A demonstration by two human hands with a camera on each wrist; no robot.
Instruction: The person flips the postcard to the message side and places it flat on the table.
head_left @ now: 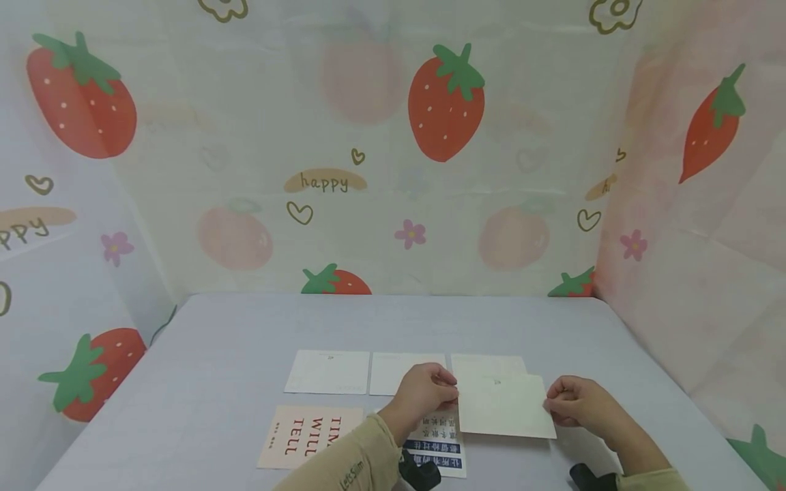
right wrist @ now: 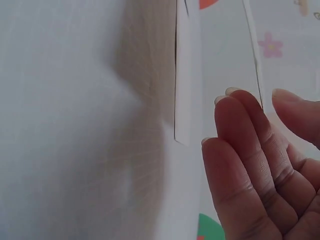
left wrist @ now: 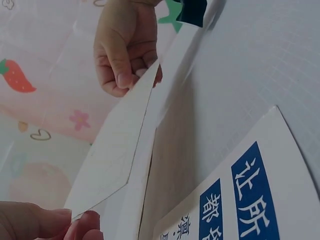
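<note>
A cream postcard [head_left: 506,410] is held up over the table, its plain side with a small printed mark facing me. My left hand [head_left: 422,397] pinches its left edge between thumb and fingers. At the opposite edge, the right hand [head_left: 580,404] pinches it too. The left wrist view has the card [left wrist: 117,145] slanting between both hands. Seen edge-on in the right wrist view, the card [right wrist: 254,50] meets the fingers [right wrist: 240,125]. Under the left arm lies a card with dark blue bands of white characters [head_left: 439,447], partly hidden.
Three pale cards lie in a row behind: a left one [head_left: 327,372], a middle one [head_left: 393,372] partly behind my left hand, and a right one [head_left: 488,364] partly covered. A cream card with red lettering [head_left: 301,436] lies front left. Patterned cloth walls [head_left: 393,259] border the white table [head_left: 245,327].
</note>
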